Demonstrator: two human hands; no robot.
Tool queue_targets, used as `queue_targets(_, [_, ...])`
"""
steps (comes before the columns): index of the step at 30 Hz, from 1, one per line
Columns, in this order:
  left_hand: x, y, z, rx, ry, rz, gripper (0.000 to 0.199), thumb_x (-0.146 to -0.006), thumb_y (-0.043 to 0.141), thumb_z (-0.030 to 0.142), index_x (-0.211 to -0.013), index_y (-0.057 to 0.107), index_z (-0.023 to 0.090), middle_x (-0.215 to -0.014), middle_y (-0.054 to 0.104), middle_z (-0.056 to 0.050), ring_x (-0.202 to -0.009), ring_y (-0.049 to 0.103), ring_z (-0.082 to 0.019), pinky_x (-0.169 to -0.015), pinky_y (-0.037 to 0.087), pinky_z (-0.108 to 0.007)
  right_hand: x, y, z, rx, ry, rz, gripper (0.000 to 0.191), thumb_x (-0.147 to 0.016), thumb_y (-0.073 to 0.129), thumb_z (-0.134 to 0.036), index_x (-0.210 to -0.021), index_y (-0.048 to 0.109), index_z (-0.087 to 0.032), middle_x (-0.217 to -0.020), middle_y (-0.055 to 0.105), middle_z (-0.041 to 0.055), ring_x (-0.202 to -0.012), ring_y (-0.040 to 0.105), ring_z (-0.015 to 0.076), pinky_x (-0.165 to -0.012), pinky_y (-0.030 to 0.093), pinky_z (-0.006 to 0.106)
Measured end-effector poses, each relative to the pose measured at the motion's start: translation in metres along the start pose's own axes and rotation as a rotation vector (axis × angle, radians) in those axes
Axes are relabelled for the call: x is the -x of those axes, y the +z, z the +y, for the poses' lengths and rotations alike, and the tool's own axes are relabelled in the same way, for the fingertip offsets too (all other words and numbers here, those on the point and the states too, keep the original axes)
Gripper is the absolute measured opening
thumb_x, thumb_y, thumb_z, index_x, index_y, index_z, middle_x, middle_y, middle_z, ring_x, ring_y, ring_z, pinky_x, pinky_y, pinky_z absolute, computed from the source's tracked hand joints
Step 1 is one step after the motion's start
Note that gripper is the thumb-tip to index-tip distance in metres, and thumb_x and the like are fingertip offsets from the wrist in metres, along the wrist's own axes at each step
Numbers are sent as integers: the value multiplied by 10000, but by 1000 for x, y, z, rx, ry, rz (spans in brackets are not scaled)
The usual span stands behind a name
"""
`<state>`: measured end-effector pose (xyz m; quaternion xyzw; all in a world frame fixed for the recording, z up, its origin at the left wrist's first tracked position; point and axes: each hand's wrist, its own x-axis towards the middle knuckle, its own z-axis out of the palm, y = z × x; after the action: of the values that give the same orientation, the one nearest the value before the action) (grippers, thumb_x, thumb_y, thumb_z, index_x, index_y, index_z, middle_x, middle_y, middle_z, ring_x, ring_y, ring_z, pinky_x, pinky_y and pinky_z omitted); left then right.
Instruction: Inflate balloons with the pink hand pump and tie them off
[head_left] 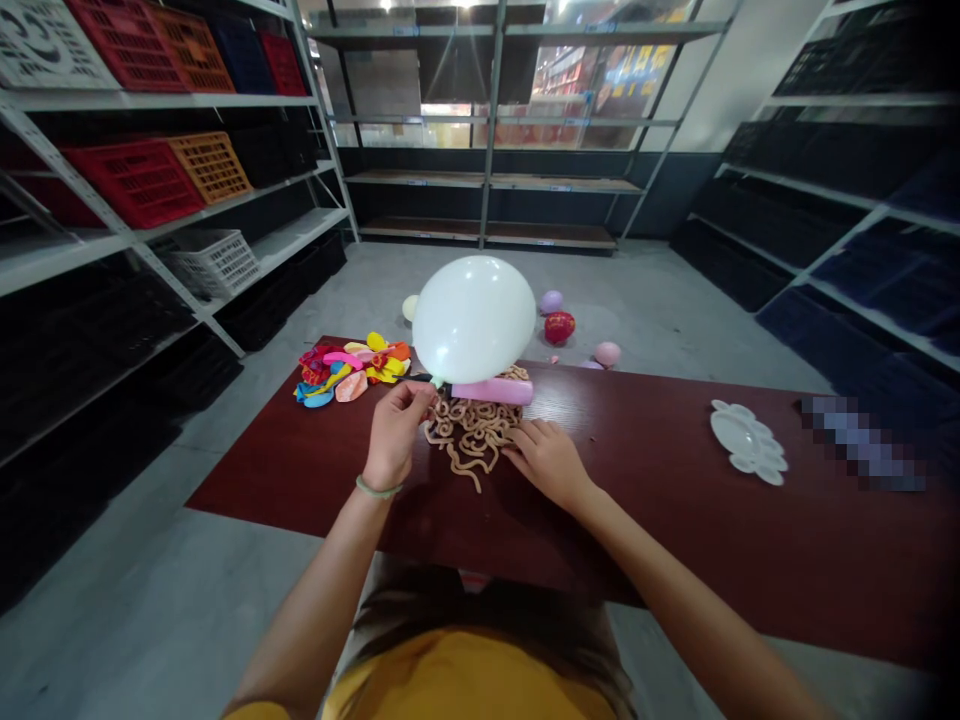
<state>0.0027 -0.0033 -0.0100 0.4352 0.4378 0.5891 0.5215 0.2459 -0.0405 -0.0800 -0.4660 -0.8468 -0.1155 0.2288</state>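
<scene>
White balloon (pixel 474 318) stands above tan strands (pixel 480 425), its neck (pixel 438 381) pinched by my left hand (pixel 394 432); my right hand (pixel 549 462) touches them, whether gripping I cannot tell. A snug pinch should steady it.

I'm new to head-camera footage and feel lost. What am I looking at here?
There's no machine: a head-worn camera looks forward and down at the wearer's own bare hands. The left hand holds an inflated white balloon near its neck. The right hand rests at a pile of curly tan strips. Limp colourful balloons lie on the left of the dark red table, and a white flower-shaped tray on the right.
</scene>
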Motion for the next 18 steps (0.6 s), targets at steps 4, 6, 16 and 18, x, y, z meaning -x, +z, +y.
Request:
queue_targets(4, [-1,4,-5,29,-1,12,246,-765,742,387,-793,649,161,-721,596,14,-611,502,-84,-608,425,-217,5,13,-1,-74,30,13,279,-1002,420,-245,-930,684,-190,-840,699,59,-783,620,212,-697,489,352])
queue_targets(6, [-2,4,-7,38,-7,10,247,-762,746,387,-795,650,161,-715,593,15,-611,503,-83,-607,425,-216,6,13,0,-121,67,42,302,-1007,381,-228,-954,676,-190,-864,704,64,-788,629,209,-719,510,356])
queue_targets(16, [-1,7,-7,49,-29,-22,257,-769,751,394,-805,659,158,-730,590,12,-609,486,-78,-608,434,-208,-13,-32,8,-242,101,160,260,-1004,393,-224,-1132,613,-168,-974,676,89,-899,608,229,-816,540,382])
queue_targets(18, [0,8,-6,31,-30,-29,263,-770,748,400,-806,657,156,-727,591,13,-606,484,-79,-603,430,-207,-19,-48,9,-204,14,134,269,-994,406,-185,-1166,610,-156,-1028,672,109,-950,594,239,-863,529,392])
